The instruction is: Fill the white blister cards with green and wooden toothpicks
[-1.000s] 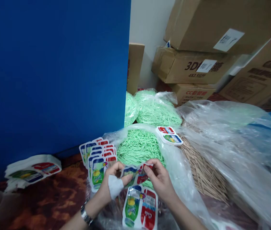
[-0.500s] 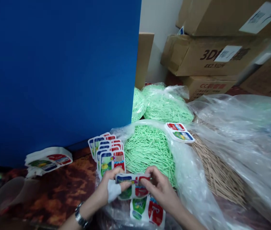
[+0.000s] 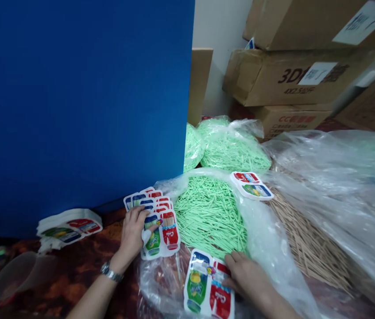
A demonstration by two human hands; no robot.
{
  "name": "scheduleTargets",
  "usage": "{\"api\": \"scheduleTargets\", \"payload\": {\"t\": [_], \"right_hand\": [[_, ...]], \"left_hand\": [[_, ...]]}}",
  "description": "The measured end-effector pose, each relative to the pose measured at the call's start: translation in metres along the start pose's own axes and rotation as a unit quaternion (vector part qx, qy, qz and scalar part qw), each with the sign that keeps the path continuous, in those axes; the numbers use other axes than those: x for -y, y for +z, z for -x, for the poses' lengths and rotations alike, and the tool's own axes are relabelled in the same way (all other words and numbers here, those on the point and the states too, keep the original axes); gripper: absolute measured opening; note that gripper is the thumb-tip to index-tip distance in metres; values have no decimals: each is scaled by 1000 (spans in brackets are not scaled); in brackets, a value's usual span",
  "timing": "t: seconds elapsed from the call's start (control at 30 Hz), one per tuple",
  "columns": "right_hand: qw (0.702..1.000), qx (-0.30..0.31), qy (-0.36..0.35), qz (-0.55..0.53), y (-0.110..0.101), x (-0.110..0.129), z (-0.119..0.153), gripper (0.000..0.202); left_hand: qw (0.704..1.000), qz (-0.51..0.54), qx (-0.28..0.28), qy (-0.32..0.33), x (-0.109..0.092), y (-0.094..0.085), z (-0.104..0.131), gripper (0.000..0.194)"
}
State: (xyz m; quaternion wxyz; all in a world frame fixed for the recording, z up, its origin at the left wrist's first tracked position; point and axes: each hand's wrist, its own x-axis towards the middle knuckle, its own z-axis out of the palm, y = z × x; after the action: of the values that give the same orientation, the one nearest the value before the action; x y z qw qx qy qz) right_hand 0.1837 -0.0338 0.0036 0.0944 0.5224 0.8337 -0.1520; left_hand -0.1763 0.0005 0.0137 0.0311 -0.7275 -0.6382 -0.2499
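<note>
My left hand [image 3: 136, 228] is on a fanned pile of bottle-print packets [image 3: 154, 199], its thumb across the green half of the front packet [image 3: 169, 230] and its fingers at the upper left edge. A white wrap covers part of that thumb. Lower down, my right hand [image 3: 249, 277] holds the right edge of another green-and-red packet [image 3: 196, 283], thumb over its front; the undersides of the fingers are hidden. Between and beyond the hands lies an open clear bag of thin green sticks [image 3: 210, 217]. A further packet [image 3: 252, 185] rests on the bag's right rim.
A blue panel [image 3: 84, 102] stands at the left, with a stack of packets [image 3: 71, 228] at its foot. Brown sticks [image 3: 307, 239] lie under clear plastic [image 3: 336, 177] at the right. Tied bags of green sticks [image 3: 233, 148] and cardboard boxes [image 3: 303, 79] are behind.
Both hands held one packet together before. My left hand has moved up and left to the fanned pile; my right hand has moved down and right to the lower packet.
</note>
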Motion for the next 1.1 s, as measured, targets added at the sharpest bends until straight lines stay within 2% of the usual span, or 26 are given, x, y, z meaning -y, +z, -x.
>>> {"api": "scheduleTargets", "payload": {"t": [0.1,0.17,0.23,0.3,0.4,0.47,0.53,0.6,0.77,0.83,0.93,1.03,1.1], "right_hand": [[997,42,17,-56,-6,3,0,11],[996,40,38,-68,-12,3,-1,19],[994,45,61,-73,-15,1,0,28],[991,62,73,-98,-16,-2,1,28],[983,62,81,-151,-16,-6,2,19],[982,52,79,-164,-16,-6,3,16],[985,48,69,-152,-16,-5,3,21],[988,45,64,-131,-17,-2,3,31],[984,39,65,-164,-20,1,1,17],[983,41,61,-169,-20,1,0,23],[987,44,57,-146,-14,1,0,44],[987,42,64,-138,-9,0,0,48],[987,44,70,-140,-9,2,0,48]], "left_hand": [[999,-25,-37,24,-2,2,-5,32],[996,-21,-73,38,-11,1,-6,30],[994,7,-94,55,-27,-2,-5,27],[991,61,-82,84,-49,-4,0,26],[974,176,17,144,-86,-3,12,22],[949,223,141,171,-107,0,20,18],[924,229,250,179,-121,4,28,14],[906,217,310,188,-128,7,33,11],[895,194,352,194,-127,10,34,16],[890,176,375,193,-125,9,33,23],[875,134,414,212,-124,8,32,39],[871,100,426,224,-126,9,36,55],[874,88,423,222,-127,10,39,58]]}}
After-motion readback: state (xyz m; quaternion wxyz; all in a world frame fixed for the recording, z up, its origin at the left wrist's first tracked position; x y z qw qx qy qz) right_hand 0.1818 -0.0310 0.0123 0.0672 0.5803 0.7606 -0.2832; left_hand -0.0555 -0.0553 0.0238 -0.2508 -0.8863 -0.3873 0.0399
